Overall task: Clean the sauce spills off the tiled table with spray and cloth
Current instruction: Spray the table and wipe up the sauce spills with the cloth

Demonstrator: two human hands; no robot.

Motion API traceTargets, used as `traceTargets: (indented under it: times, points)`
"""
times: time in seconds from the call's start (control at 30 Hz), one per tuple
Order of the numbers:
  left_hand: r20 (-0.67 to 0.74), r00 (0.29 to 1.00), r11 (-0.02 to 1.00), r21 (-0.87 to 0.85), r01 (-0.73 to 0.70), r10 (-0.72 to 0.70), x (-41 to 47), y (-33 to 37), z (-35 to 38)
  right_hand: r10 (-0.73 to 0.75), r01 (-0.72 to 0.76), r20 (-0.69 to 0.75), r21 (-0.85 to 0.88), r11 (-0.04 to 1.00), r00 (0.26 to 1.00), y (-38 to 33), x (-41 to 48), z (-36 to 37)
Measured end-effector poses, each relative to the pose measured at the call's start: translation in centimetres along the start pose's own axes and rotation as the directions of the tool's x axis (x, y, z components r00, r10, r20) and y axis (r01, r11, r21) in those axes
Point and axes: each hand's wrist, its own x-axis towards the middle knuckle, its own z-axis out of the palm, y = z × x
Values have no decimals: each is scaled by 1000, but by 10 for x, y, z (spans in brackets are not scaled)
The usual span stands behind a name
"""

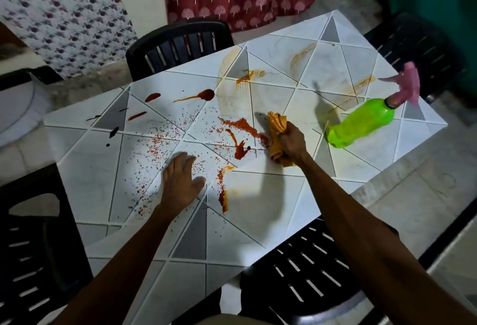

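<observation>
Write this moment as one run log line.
right hand: grips cloth at red sauce | left hand: flat on table | spray bottle: unheld

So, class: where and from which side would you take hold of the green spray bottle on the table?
I'd grip the green spray bottle around its rounded body just below the pink trigger head, coming from the near side: it stands upright by the right edge of the table with nothing beside it.

Left grip (180, 181) flat, palm down, fingers spread; right grip (290, 142) clenched round cloth (277, 124)
</observation>
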Motion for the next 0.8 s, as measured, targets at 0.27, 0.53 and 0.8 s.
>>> traceTargets:
  times: [0.27,0.53,0.8]
  points:
    - [-12,1000,999,-38,12,-12,0,-19,-2,-61,73,274,-34,997,960,-17,-47,80]
    - [-10,1000,998,-60,19,-19,-5,-33,1,-166,197,448,-24,980,879,-33,-127,123]
    - [-55,998,994,-103,38,-44,0,-33,-4,-164,136,286,117,984,944,-38,-76,60]
